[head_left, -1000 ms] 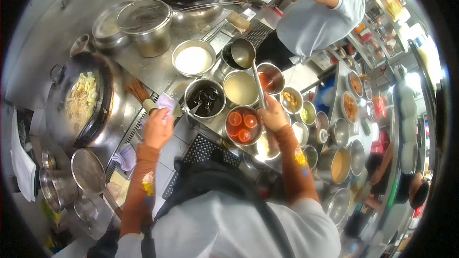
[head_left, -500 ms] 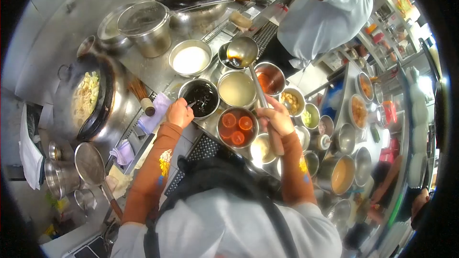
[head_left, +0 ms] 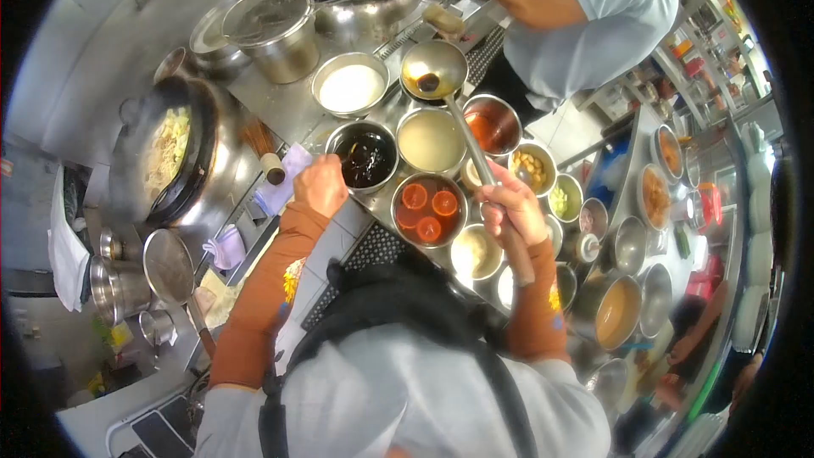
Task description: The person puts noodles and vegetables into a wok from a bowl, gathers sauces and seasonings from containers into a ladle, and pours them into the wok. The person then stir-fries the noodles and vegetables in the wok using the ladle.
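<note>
No readable text, labels, numbers or signs.

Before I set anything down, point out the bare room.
Bare steel counter shows between the tall pot, the nearer wok and the pot of white liquid. Passing room shows over the floor tiles between the left sleeve and the pot of fruit slices. Crowded: sauce pots around the ladle, rims nearly touching.

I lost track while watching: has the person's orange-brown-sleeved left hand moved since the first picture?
Yes. The left hand has moved rightward, closer to the round steel pot of black liquid.
</note>
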`<state>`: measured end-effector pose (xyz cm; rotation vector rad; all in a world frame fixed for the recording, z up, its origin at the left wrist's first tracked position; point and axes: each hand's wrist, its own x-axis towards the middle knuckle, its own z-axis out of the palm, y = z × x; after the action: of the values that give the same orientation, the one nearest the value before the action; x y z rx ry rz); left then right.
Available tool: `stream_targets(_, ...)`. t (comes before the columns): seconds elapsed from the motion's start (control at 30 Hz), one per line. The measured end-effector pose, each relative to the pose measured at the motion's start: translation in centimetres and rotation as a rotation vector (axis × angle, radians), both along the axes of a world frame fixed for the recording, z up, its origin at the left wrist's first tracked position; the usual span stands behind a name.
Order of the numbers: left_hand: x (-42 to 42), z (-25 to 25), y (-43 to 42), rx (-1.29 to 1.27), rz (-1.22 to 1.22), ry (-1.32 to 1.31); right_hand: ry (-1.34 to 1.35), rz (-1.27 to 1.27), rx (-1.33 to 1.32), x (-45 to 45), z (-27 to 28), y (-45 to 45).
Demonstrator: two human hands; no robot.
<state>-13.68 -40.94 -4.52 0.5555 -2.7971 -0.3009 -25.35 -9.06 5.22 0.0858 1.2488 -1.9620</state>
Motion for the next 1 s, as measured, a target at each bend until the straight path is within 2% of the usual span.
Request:
stream_targets(0.1,3.0,-1.7,-2.1,0.161,0.076,0.070,-0.024,0.029,-0.029,1.0,0.3,0.7)
stream_targets(0.13,3.8,-4.0,-3.3,0.382,0.144,0.127,-0.029,0.033,-0.031,1.3,0.2,0.9)
stream_targets(0.23,5.6,-3.3,-3.2,1.317,0.470,0.148,-0.047,0.076,-0.034,2.0,0.4,1.4)
stream_targets(0.27,6.0,-2.7,-2.7,1.444,0.511,0.181,-0.059,0.082,-0.019,2.3,0.6,1.4)
stream_targets(0.37,7.0,-2.3,-2.7,1.593,0.530,0.186,-0.093,0.120,-0.009,3.2,1.0,1.4)
stream_targets(0.47,7.3,-1.2,-2.0,1.613,0.513,0.247,-0.102,0.155,-0.013,3.8,0.8,1.6)
stream_targets(0.57,7.1,-0.1,-1.4,1.522,0.411,0.325,-0.088,0.183,0.005,4.6,0.9,1.7)
stream_targets(0.67,5.9,0.9,-0.7,1.208,0.392,0.349,-0.064,0.211,0.017,5.4,1.0,1.9)
stream_targets(0.77,4.7,2.5,-0.2,0.298,0.159,0.310,-0.059,0.254,0.005,5.6,0.7,2.3)
stream_targets(0.8,4.3,3.2,0.2,0.136,0.101,0.341,-0.061,0.269,-0.001,5.6,0.7,2.4)
stream_targets(0.9,2.7,4.2,0.6,-0.130,-0.049,0.498,-0.014,0.292,-0.007,6.2,1.2,2.7)
stream_targets(0.93,2.2,2.9,-0.1,-0.208,-0.091,0.471,-0.018,0.288,-0.031,6.3,1.1,2.7)
stream_targets(1.0,2.4,0.4,-0.6,-0.187,-0.069,0.372,-0.035,0.286,-0.074,6.8,0.7,2.8)
